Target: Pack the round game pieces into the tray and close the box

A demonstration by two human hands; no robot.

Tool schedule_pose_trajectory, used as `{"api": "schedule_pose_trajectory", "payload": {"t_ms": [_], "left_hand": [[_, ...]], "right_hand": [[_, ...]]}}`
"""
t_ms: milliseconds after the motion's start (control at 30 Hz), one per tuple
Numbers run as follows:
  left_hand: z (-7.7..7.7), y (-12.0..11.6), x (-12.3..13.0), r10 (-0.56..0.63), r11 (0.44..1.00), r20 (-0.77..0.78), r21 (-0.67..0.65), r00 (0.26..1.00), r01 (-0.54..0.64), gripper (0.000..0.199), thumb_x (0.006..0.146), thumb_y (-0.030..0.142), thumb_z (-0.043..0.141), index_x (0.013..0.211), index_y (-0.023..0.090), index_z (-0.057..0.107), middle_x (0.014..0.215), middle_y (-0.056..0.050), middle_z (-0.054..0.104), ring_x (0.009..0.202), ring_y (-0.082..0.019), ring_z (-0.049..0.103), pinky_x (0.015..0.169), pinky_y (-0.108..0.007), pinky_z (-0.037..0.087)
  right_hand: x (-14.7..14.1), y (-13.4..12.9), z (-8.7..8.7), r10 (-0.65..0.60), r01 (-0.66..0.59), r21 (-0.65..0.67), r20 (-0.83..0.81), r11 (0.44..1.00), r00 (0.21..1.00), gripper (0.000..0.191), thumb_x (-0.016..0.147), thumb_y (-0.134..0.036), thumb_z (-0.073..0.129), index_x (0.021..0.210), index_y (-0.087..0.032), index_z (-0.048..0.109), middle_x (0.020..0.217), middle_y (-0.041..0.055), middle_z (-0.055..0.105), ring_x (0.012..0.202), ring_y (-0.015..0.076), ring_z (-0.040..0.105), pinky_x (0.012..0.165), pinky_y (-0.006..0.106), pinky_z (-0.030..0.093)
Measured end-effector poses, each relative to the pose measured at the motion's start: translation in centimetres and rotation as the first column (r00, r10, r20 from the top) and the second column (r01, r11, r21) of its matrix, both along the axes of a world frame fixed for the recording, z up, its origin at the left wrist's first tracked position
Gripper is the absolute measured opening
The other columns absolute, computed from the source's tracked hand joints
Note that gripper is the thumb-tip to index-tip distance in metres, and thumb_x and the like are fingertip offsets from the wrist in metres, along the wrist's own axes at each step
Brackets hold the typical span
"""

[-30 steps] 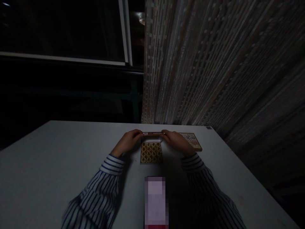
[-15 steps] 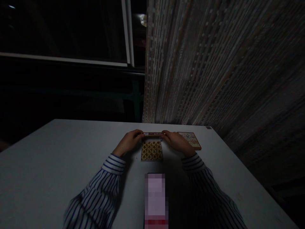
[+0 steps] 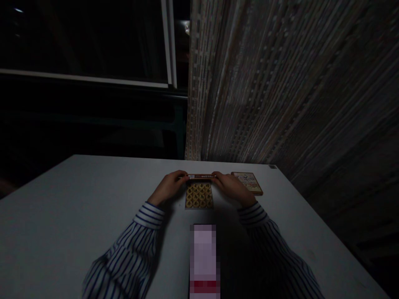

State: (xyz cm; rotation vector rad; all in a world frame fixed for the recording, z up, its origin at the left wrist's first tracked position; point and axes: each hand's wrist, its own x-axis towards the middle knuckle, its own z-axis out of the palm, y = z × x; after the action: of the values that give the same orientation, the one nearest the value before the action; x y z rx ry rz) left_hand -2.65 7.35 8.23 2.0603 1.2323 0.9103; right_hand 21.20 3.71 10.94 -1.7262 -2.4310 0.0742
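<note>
Round wooden Chinese chess pieces (image 3: pixel 199 196) with dark characters sit in tight rows in a shallow square layout on the table. Just beyond their far edge, a flat brown box (image 3: pixel 201 176) shows its narrow side, with a barcode label and small print. My left hand (image 3: pixel 170 185) grips the left end of this box, thumb and fingers closed on it. At the other end, my right hand (image 3: pixel 230 187) pinches the box in the same way. Whether the box touches the pieces is too dark to tell. Beside my right hand lies a printed box lid (image 3: pixel 250 182), partly covered by it.
A white table (image 3: pixel 93 207) spreads under everything. Near its front stands a blurred-out upright object (image 3: pixel 205 253), pale with a red band. A strand curtain (image 3: pixel 237 83) hangs behind the table, next to a dark window (image 3: pixel 84 41). A small label (image 3: pixel 272 167) marks the far right corner.
Both hands keep their hold on the box, which sits very slightly lower in the view. The pieces and the lid stay in place; the camera shifts a little.
</note>
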Motion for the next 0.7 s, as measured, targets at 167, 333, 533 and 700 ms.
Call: {"api": "schedule_pose_trajectory", "payload": {"t_ms": [167,333,533,700], "left_hand": [[-0.3,-0.4,-0.1,0.008,1.000,0.022,-0.004,1.000,-0.008,0.036,0.080,0.045,0.046,0.095,0.017,0.063,0.096,-0.006,0.067,0.090,-0.020,0.060,0.082,-0.030,0.044],[-0.8,-0.7,-0.1,0.021,1.000,0.029,-0.001,0.999,-0.021,0.038,0.080,0.046,0.046,0.098,0.017,0.062,0.098,-0.007,0.066,0.093,-0.021,0.059,0.084,-0.031,0.044],[-1.3,-1.0,-0.1,0.036,0.999,0.063,-0.018,0.997,-0.035,0.039,0.078,0.045,0.048,0.100,0.016,0.062,0.100,-0.007,0.066,0.094,-0.021,0.059,0.085,-0.033,0.044],[-1.5,-1.5,-0.2,0.045,0.999,0.068,-0.005,0.997,-0.045,0.039,0.079,0.046,0.048,0.100,0.016,0.062,0.100,-0.007,0.066,0.094,-0.021,0.059,0.084,-0.031,0.044]], "right_hand": [[-0.2,-0.6,0.0,-0.002,0.002,-0.006,0.005,1.000,1.000,0.039,0.094,-0.041,0.025,0.119,-0.022,0.046,0.102,0.0088,0.065,0.093,0.0212,0.060,0.075,0.029,0.039],[-0.3,-0.9,-0.2,0.005,-0.004,-0.016,0.014,1.000,1.000,0.038,0.094,-0.041,0.024,0.118,-0.021,0.046,0.100,0.0090,0.065,0.091,0.0214,0.061,0.073,0.028,0.039],[-0.1,-1.2,-0.6,0.007,-0.007,-0.015,-0.008,1.000,1.000,0.039,0.094,-0.042,0.023,0.118,-0.021,0.044,0.100,0.0084,0.065,0.091,0.0209,0.061,0.072,0.028,0.039],[-0.2,-1.4,-0.9,0.004,-0.004,-0.024,0.004,1.000,1.000,0.037,0.094,-0.040,0.025,0.120,-0.021,0.043,0.102,0.0090,0.065,0.091,0.0215,0.061,0.071,0.028,0.039]]}}
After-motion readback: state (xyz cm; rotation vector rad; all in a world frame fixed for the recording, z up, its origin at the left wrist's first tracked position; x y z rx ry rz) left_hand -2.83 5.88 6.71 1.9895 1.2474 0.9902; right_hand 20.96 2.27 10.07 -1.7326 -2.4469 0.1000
